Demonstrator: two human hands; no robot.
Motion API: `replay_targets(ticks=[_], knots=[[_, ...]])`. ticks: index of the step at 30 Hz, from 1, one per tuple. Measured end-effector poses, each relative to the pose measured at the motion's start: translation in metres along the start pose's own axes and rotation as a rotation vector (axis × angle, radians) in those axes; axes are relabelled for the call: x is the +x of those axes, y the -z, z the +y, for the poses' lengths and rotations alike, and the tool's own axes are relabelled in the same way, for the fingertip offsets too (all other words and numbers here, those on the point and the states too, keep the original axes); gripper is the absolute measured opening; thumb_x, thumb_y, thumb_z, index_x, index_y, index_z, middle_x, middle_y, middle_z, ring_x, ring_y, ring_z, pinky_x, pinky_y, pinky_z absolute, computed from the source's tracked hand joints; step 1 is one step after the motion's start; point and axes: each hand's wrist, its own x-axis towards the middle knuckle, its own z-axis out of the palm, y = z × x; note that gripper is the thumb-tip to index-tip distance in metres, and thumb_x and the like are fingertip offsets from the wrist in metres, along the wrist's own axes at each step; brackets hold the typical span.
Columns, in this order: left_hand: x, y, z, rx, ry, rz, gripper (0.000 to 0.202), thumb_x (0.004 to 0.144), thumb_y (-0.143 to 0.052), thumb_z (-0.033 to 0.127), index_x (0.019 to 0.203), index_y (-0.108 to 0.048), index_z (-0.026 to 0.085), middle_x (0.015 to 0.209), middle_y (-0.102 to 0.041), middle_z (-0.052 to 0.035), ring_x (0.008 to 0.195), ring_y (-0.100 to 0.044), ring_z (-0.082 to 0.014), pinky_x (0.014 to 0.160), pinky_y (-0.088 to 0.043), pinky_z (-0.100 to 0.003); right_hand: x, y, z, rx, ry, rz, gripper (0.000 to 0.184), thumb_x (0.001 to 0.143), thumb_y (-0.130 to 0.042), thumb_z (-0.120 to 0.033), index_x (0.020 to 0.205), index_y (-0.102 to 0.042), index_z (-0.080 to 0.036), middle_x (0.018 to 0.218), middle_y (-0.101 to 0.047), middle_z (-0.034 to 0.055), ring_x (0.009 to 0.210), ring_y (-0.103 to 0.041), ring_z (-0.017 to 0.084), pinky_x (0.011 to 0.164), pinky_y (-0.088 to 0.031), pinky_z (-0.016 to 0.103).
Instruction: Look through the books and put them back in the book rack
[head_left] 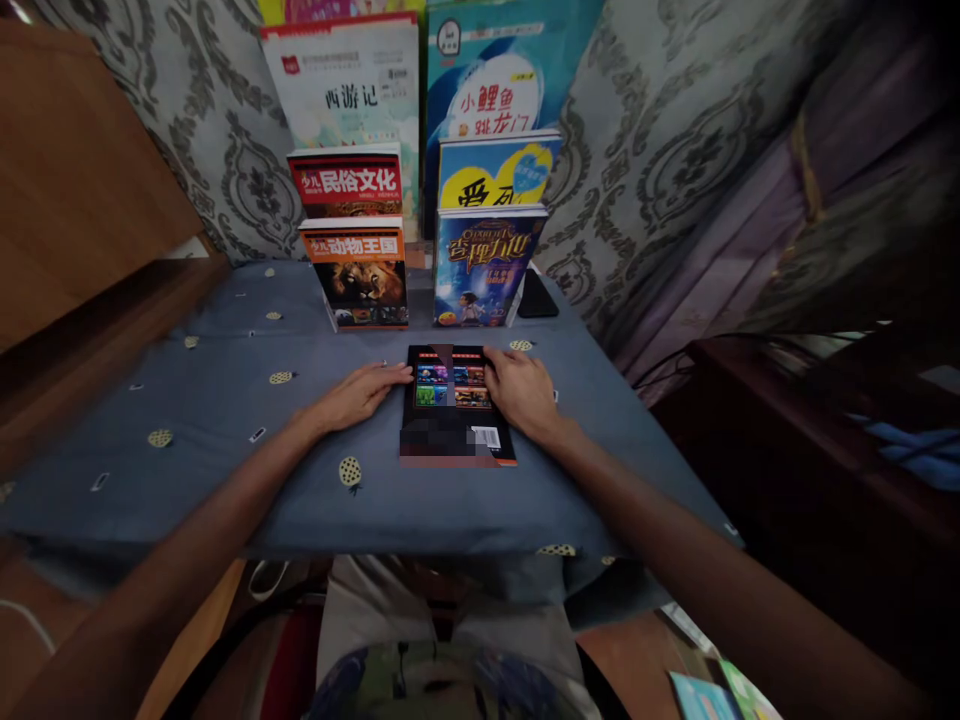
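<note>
A book with a black back cover (435, 415) lies flat on the cloth in front of me. Small colour pictures and a barcode show on it, and part of its cover is blurred out. My left hand (364, 393) rests palm down on the table, its outstretched fingertips touching the book's left edge. On the other side, my right hand (523, 390) lies over the upper right edge, its slightly bent fingers on the cover. The book does not look lifted, and neither hand is closed round it.
Beyond it stand two stepped rows of books, with a lion book (367, 275) in front at left and a blue book (484, 265) at right. A black phone (538, 295) lies behind the blue book. Patterned curtains (637, 120) hang behind; a dark cabinet (810, 440) stands right.
</note>
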Motion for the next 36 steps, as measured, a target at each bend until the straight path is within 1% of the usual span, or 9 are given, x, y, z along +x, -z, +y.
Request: replay_targets(ticks=[7, 12, 16, 19, 23, 26, 28, 32, 36], knots=[[-0.043, 0.002, 0.035, 0.002, -0.149, -0.019, 0.043, 0.099, -0.039, 0.012, 0.135, -0.059, 0.028, 0.145, -0.059, -0.0031, 0.138, -0.051, -0.0171, 0.120, -0.035, -0.050, 0.000, -0.002, 0.000, -0.001, -0.003, 0.009, 0.042, 0.100, -0.038, -0.023, 0.135, -0.059, -0.013, 0.120, -0.071, 0.0174, 0.114, -0.062, 0.030, 0.094, -0.044, 0.040], [-0.071, -0.001, 0.063, -0.003, -0.197, -0.010, 0.046, 0.098, -0.042, 0.010, 0.137, -0.058, 0.028, 0.144, -0.060, -0.0045, 0.137, -0.053, -0.0192, 0.118, -0.038, -0.052, -0.001, -0.004, 0.000, 0.010, 0.006, 0.028, 0.042, 0.100, -0.038, -0.023, 0.134, -0.060, -0.013, 0.118, -0.072, 0.0174, 0.113, -0.063, 0.030, 0.093, -0.045, 0.041], [-0.082, -0.005, 0.073, -0.017, -0.203, 0.030, 0.050, 0.097, -0.043, 0.009, 0.140, -0.056, 0.029, 0.144, -0.060, -0.0044, 0.135, -0.055, -0.0199, 0.116, -0.041, -0.052, 0.002, -0.006, 0.003, 0.046, 0.014, 0.028, 0.042, 0.099, -0.039, -0.022, 0.135, -0.060, -0.013, 0.116, -0.072, 0.0174, 0.112, -0.064, 0.031, 0.093, -0.046, 0.042], [-0.082, -0.007, 0.075, -0.030, -0.191, 0.051, 0.051, 0.096, -0.044, 0.009, 0.139, -0.057, 0.031, 0.142, -0.061, -0.0038, 0.133, -0.057, -0.0198, 0.115, -0.042, -0.052, -0.001, -0.004, 0.006, 0.131, 0.022, 0.043, 0.041, 0.097, -0.044, -0.020, 0.134, -0.060, -0.013, 0.119, -0.072, 0.0160, 0.111, -0.064, 0.029, 0.093, -0.048, 0.039], [-0.081, -0.008, 0.075, -0.013, -0.201, 0.077, 0.051, 0.094, -0.045, 0.007, 0.139, -0.057, 0.028, 0.141, -0.062, -0.0057, 0.132, -0.058, -0.0198, 0.113, -0.045, -0.051, -0.026, 0.004, 0.008, 0.214, -0.004, 0.076, 0.034, 0.096, -0.047, -0.020, 0.125, -0.065, -0.015, 0.115, -0.073, 0.0124, 0.108, -0.066, 0.027, 0.090, -0.050, 0.036], [-0.083, -0.009, 0.080, 0.018, -0.214, 0.089, 0.050, 0.094, -0.044, 0.007, 0.140, -0.055, 0.026, 0.141, -0.062, -0.0077, 0.132, -0.058, -0.0203, 0.112, -0.045, -0.051, -0.048, 0.012, 0.006, 0.219, -0.005, 0.030, 0.032, 0.096, -0.050, -0.024, 0.122, -0.066, -0.017, 0.113, -0.075, 0.0107, 0.106, -0.067, 0.028, 0.088, -0.051, 0.036], [-0.084, -0.012, 0.090, 0.028, -0.212, 0.080, 0.050, 0.094, -0.043, 0.007, 0.139, -0.056, 0.027, 0.140, -0.063, -0.0077, 0.131, -0.059, -0.0206, 0.112, -0.045, -0.051, -0.052, 0.018, 0.003, 0.228, -0.003, -0.014, 0.033, 0.096, -0.051, -0.025, 0.125, -0.065, -0.018, 0.113, -0.075, 0.0099, 0.105, -0.068, 0.027, 0.089, -0.051, 0.036], [-0.074, -0.020, 0.128, 0.070, -0.169, 0.011, 0.053, 0.092, -0.043, 0.008, 0.141, -0.053, 0.024, 0.140, -0.063, -0.0099, 0.130, -0.060, -0.0240, 0.107, -0.050, -0.048, -0.024, 0.021, -0.012, 0.243, 0.022, -0.129, 0.038, 0.099, -0.047, -0.029, 0.133, -0.061, -0.018, 0.119, -0.074, 0.0113, 0.108, -0.068, 0.028, 0.091, -0.051, 0.038], [-0.036, -0.040, 0.162, 0.097, -0.106, -0.074, 0.058, 0.087, -0.045, 0.007, 0.144, -0.046, 0.018, 0.140, -0.061, -0.0145, 0.134, -0.054, -0.0277, 0.108, -0.049, -0.046, 0.024, 0.012, -0.048, 0.285, 0.185, -0.206, 0.038, 0.100, -0.046, -0.023, 0.135, -0.060, -0.016, 0.131, -0.069, 0.0109, 0.122, -0.061, 0.026, 0.101, -0.047, 0.038]])
